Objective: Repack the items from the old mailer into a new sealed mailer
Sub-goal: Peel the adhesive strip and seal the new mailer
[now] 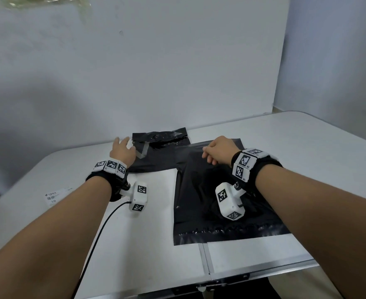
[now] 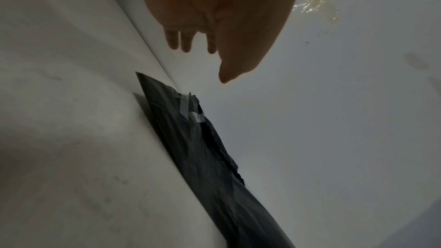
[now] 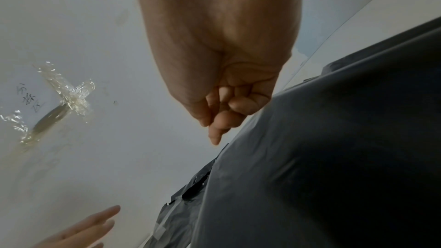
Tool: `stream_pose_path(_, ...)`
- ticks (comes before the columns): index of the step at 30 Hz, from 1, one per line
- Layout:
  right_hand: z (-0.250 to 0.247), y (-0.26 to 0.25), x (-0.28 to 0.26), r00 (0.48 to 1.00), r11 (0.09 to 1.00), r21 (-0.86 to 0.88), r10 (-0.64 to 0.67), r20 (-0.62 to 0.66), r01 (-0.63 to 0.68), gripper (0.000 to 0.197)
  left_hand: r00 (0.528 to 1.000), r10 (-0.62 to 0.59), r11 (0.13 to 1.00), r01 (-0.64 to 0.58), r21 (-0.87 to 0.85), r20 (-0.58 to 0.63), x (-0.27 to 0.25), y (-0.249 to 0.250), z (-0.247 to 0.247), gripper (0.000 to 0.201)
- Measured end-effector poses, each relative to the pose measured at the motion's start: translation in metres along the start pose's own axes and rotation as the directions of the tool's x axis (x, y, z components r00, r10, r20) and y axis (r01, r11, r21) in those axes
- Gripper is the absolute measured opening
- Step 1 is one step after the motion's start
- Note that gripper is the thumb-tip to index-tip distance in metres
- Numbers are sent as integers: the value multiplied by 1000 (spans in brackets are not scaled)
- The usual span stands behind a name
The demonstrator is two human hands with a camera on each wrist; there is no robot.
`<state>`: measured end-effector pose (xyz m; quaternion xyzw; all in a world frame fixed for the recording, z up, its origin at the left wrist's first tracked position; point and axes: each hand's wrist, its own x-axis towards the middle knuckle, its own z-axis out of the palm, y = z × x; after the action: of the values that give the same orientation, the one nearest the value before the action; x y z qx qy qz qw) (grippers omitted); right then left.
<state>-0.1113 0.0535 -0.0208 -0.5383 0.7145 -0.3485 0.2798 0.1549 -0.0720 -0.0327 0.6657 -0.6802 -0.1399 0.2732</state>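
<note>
Nearest us, our two bare forearms reach out over the white bench [image 1: 307,147], each wrist strapped with a black band of coded markers and a small white camera block. Under our right arm lies the new mailer [image 1: 201,190], a smooth black plastic bag spread flat with its sealed strip toward the near edge. Its far end overlaps the old mailer [image 1: 156,147], a crumpled black bag patched with grey tape and torn open along its far edge, lying close to the wall. Our right hand [image 1: 217,151] hovers over the far end of the new mailer, fingers curled into a loose fist with thumb and forefinger drawn together; we cannot tell whether they pinch the plastic. Our left hand [image 1: 122,151] is open, fingers spread and straight, at the left corner of the old mailer and, from the left wrist view, not touching it. Farther left a white shipping label [image 1: 55,195] lies on the bench. Yellowed clear tape [image 3: 69,93] clings to the wall.
</note>
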Motion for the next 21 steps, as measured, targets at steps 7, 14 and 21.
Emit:
stream_pose_path(7,-6,26,-20,998,998,-27,51,-28,-51,30,971,62,901,45,-433,230,-63,32,7,26)
stream_pose_path(14,-42,70,-50,936,978,55,207,-283,-200,20,818,-40,805,367,-466,574,-123,40,25,16)
stream_pose_path(21,-72,95,-75,914,919,-29,388,-118,-394,20,834,-37,828,334,-450,551,-144,44,28,26)
